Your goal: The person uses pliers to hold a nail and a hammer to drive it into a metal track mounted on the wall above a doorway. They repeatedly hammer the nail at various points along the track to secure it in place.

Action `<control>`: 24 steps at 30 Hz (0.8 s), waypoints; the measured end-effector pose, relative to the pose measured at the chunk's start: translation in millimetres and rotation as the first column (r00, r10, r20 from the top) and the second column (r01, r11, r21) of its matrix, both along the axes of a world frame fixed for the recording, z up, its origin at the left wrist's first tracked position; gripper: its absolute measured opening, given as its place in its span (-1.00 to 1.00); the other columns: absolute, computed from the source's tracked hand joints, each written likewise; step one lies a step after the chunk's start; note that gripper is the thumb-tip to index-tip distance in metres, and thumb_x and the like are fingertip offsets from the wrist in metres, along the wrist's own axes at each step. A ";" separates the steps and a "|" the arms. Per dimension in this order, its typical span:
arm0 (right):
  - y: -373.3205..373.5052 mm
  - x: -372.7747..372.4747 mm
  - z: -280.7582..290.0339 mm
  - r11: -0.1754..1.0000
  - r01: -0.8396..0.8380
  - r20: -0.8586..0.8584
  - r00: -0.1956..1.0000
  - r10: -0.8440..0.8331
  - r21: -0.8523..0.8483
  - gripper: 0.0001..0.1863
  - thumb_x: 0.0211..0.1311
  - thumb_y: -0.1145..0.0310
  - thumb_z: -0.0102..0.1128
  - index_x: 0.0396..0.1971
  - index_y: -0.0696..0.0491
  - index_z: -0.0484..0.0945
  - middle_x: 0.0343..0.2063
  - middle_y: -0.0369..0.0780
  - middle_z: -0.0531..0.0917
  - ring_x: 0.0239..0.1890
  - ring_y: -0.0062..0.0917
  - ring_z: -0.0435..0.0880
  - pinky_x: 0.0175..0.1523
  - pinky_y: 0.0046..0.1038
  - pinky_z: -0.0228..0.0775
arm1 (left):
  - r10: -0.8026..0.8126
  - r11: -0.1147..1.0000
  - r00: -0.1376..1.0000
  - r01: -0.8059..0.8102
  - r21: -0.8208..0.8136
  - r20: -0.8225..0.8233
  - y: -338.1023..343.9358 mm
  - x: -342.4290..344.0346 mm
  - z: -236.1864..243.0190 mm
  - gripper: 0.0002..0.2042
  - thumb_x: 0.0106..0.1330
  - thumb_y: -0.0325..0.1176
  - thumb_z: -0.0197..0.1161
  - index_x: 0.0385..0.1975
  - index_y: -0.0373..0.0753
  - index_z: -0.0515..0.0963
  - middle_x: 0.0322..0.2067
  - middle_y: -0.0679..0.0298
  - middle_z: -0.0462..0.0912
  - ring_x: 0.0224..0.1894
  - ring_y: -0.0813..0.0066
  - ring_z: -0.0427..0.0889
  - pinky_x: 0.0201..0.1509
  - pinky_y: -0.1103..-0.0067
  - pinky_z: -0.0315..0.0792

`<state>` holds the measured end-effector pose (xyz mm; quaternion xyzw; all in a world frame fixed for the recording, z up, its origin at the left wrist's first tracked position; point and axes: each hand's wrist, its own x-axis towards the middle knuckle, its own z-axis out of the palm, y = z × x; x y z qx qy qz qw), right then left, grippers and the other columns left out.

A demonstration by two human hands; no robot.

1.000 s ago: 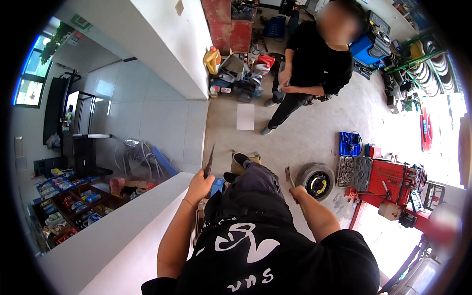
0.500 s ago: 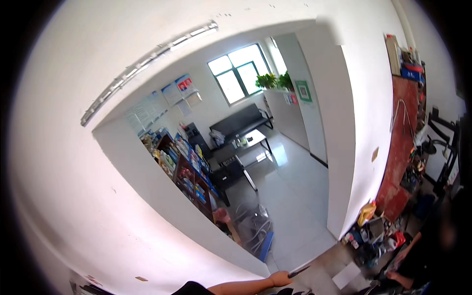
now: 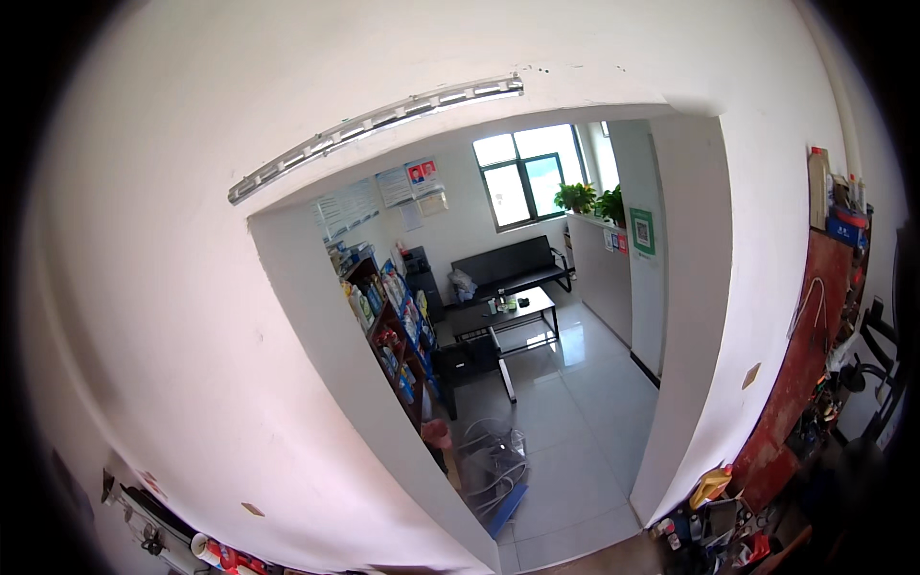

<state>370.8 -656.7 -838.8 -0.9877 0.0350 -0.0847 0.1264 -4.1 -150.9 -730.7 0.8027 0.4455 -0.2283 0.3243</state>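
Both hands are out of view; their grip cannot be determined. The blue panel (image 3: pixel 508 510) is at lower centre, by the tiled floor (image 3: pixel 585 460). Probably light and stiff, it is best held by its edges.

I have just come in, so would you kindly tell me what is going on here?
The person wearing the camera faces a wide doorway into a tiled room. Neither of their hands can be made out, so what they hold cannot be told. Inside are a black sofa, a low table and stocked shelves; a yellow jug is right of the doorway, near a red cabinet.
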 end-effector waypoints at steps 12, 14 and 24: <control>-16.4 -1.2 72.8 0.838 0.248 0.113 0.933 -0.342 0.487 -0.56 0.26 -0.03 0.32 -0.20 0.09 0.69 -0.41 -0.14 0.77 -0.36 -0.18 0.75 -0.28 -0.18 0.57 | 0.138 0.988 0.985 -0.131 -0.081 0.101 -26.0 -116.2 -74.6 -0.50 0.29 0.03 0.19 -0.09 -0.35 0.70 -0.18 -0.20 0.73 -0.07 -0.18 0.71 0.02 0.22 0.55; -41.0 -14.5 62.8 0.516 0.199 0.012 0.926 -0.377 0.833 -0.66 0.28 0.19 0.38 -0.15 0.16 0.64 -0.40 -0.22 0.74 -0.45 -0.46 0.66 -0.35 -0.33 0.55 | 0.042 0.998 0.992 -0.035 -0.059 0.119 -18.6 -114.1 -112.2 -0.50 0.29 0.02 0.20 -0.08 -0.35 0.69 -0.19 -0.21 0.72 -0.07 -0.18 0.71 0.01 0.23 0.55; -30.9 -45.3 175.2 0.484 -0.045 0.220 0.925 -0.311 0.874 -0.76 0.37 0.34 0.30 -0.08 0.15 0.65 -0.36 -0.27 0.74 -0.41 -0.62 0.65 -0.31 -0.49 0.49 | -0.128 0.978 0.988 0.140 -0.154 0.088 -27.3 -69.2 -69.6 -0.57 0.33 -0.11 0.26 0.01 -0.34 0.66 -0.18 -0.09 0.75 -0.15 0.02 0.74 -0.04 0.30 0.57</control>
